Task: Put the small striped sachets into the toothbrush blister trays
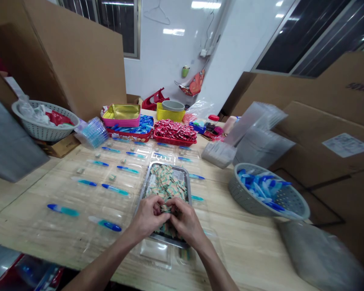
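A metal tray (186, 178) full of small square packets (165, 184) lies in front of me on the wooden table. My left hand (148, 218) and my right hand (185, 222) meet over the tray's near end. Both have their fingers curled into the pile, pinching small packets between them. Clear plastic blister trays (115, 178) are spread over the table to the left, each with a blue toothbrush (115, 189) lying in it. Some also hold a small packet (112, 177).
A grey basket (269, 202) of blue toothbrushes stands at the right, with stacks of clear trays (261, 137) behind it. At the back are a red tray of red packets (174, 131), a pink tin (121, 115) and a white basket (45, 121). Cardboard walls enclose the table.
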`<action>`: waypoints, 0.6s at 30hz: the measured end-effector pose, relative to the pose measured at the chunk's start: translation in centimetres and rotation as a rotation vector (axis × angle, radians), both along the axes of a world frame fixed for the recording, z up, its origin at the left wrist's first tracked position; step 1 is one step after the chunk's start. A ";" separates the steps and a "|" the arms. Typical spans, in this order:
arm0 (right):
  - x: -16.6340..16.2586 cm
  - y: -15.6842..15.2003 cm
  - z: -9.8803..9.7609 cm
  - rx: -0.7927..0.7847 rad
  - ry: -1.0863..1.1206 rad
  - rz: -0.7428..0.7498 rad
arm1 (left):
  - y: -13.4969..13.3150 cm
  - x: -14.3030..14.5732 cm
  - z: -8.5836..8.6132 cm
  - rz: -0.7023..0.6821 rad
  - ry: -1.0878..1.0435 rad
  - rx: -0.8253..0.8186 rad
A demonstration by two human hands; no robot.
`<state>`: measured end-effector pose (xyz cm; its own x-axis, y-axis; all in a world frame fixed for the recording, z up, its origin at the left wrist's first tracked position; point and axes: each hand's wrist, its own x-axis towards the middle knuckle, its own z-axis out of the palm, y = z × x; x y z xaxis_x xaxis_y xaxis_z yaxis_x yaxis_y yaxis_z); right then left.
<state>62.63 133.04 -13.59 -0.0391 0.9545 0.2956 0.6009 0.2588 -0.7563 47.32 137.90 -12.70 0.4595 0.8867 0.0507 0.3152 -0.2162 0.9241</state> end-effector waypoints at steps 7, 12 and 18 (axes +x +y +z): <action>-0.1 0.3 0.0 -0.008 0.023 0.011 | 0.2 -0.3 -1.0 -0.006 -0.039 -0.047; -0.1 0.4 0.0 -0.011 0.019 0.019 | 0.2 -0.6 -1.1 -0.012 -0.015 -0.037; -0.1 0.2 1.1 0.014 0.025 0.078 | 0.3 -0.3 -1.5 -0.006 -0.094 -0.055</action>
